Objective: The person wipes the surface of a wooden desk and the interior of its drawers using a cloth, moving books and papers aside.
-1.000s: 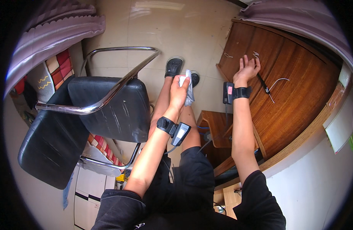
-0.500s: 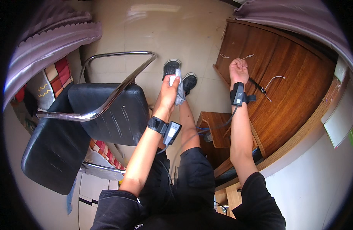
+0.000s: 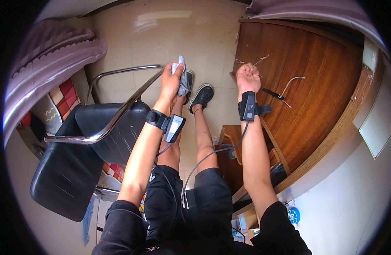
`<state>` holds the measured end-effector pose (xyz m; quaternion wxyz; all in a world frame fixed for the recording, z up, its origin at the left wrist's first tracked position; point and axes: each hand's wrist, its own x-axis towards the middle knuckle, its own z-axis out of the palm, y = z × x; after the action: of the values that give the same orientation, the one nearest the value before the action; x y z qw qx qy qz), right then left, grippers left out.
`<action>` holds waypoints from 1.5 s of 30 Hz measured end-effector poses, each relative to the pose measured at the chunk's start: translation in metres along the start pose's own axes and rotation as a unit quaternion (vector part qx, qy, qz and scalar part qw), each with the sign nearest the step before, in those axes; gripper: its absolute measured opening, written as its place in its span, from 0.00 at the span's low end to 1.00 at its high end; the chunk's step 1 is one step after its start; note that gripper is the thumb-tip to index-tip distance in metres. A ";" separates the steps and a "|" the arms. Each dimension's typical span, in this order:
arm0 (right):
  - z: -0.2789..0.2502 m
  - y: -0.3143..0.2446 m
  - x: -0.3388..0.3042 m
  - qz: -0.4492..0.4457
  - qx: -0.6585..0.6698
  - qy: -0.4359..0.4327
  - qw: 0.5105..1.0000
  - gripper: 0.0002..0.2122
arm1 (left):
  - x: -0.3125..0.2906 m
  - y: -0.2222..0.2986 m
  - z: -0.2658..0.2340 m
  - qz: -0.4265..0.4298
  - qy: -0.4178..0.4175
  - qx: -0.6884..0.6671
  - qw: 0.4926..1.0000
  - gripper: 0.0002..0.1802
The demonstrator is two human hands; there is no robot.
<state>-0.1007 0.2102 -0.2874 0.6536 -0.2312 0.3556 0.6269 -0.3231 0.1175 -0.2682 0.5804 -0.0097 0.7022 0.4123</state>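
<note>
My left hand (image 3: pixel 171 77) is closed round a crumpled grey cloth (image 3: pixel 182 83), which hangs down on the thumb side. That hand is above the floor, close to the front end of the chair's metal armrest (image 3: pixel 140 91). To the right, my right hand (image 3: pixel 249 77) is palm up over the near-left edge of the brown wooden desktop (image 3: pixel 308 59). Its fingers are curled in, and nothing shows between them. A thin white cord (image 3: pixel 261 59) lies on the wood just beyond the fingertips. Another white cord (image 3: pixel 291 83) with a black piece (image 3: pixel 273 94) lies farther right.
A black padded chair (image 3: pixel 110 127) stands at left beside a lilac curtain (image 3: pixel 61 53). Below the desktop is a small wooden shelf (image 3: pixel 230 136). Black devices are strapped to both wrists, and their cables (image 3: pixel 195 168) run down across my legs. Tiled floor (image 3: pixel 170 34) lies ahead.
My left hand has moved left and forward with the cloth, nearer the armrest. The fingers of my right hand are curled more tightly. My feet are farther apart, and the view has shifted.
</note>
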 end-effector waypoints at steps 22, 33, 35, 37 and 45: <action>-0.027 -0.032 -0.012 -0.022 -0.260 0.138 0.956 0.14 | -0.042 0.047 0.097 -0.078 -0.130 -0.096 0.984 0.12; -0.095 0.082 -0.005 -0.054 -0.224 0.108 0.967 0.09 | 0.010 0.076 0.100 -0.041 -0.163 -0.055 0.984 0.11; -0.103 0.075 -0.008 -0.047 -0.208 0.061 0.975 0.08 | 0.023 0.076 0.100 -0.028 -0.176 -0.064 0.982 0.11; -0.112 0.058 -0.018 -0.028 -0.242 -0.029 0.969 0.07 | 0.040 0.067 0.105 -0.040 -0.198 -0.068 0.977 0.10; -0.093 0.057 -0.095 -0.102 -0.488 -0.031 0.866 0.19 | 0.053 0.083 0.141 0.193 -0.220 0.006 0.956 0.10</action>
<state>-0.1698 0.0841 -0.2672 0.5287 -0.5361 -0.0417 0.6568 -0.2673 0.2797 -0.2631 0.6301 0.2203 0.5482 0.5039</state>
